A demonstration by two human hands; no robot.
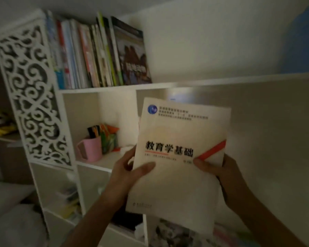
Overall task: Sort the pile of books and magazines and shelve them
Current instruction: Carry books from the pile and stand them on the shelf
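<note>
Shelf (114, 87) w/ upright books (96, 54), dim white-walled rm.

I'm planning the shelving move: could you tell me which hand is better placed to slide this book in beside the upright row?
Probably left: the left hand grips the cream book on the side nearer the upright row, up-left; the right hand holds the far edge.

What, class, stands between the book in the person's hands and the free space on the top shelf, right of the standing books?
Nothing visible does. The book, gripped by the left hand and right hand, is held below the top shelf. The space right of the standing books looks open, with only the shelf's front edge to rise past.
</note>
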